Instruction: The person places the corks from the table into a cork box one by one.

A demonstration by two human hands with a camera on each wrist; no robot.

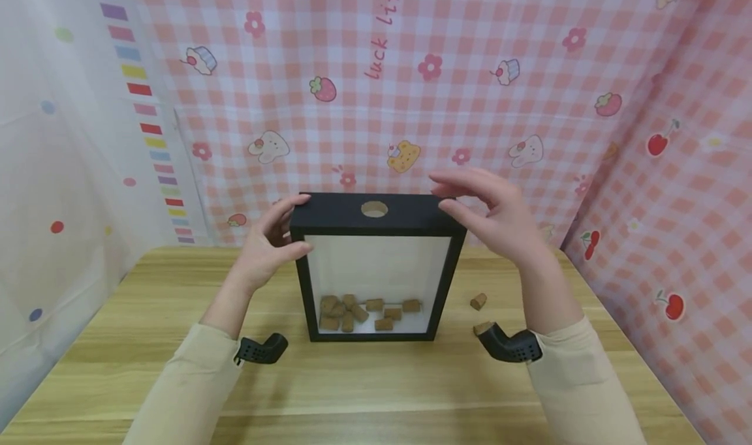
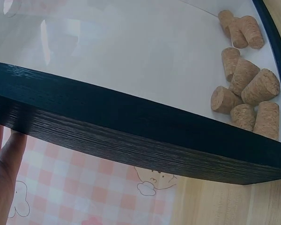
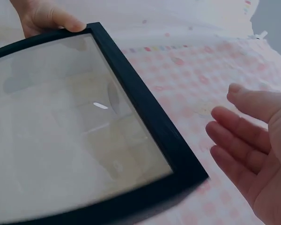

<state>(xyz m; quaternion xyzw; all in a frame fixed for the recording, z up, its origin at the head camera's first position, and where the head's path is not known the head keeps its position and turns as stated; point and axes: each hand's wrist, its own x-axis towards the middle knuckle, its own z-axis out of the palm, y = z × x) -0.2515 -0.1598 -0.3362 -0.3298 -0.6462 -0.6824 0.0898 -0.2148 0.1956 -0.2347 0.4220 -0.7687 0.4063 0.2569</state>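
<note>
A black-framed display box [image 1: 329, 211] stands upright, with a round hole in its top and a clear front panel. Several tapered corks [image 1: 348, 321] lie along its bottom, piled mostly at the left; the left wrist view shows these corks [image 2: 261, 86] close up. My left hand [image 1: 258, 252] grips the upper left side of the box, thumb on the front edge, fingers at the side and back. By the upper right corner is my right hand [image 1: 493, 213]; in the right wrist view this hand [image 3: 264, 145] is apart from the frame [image 3: 140, 103], fingers loosely bent, holding nothing.
Two loose corks lie on the wooden table to the right of the box: one cork [image 1: 478, 301] farther back, another cork [image 1: 483, 328] partly behind the black wrist device [image 1: 511, 344]. A pink checked curtain [image 1: 376, 125] hangs behind the table.
</note>
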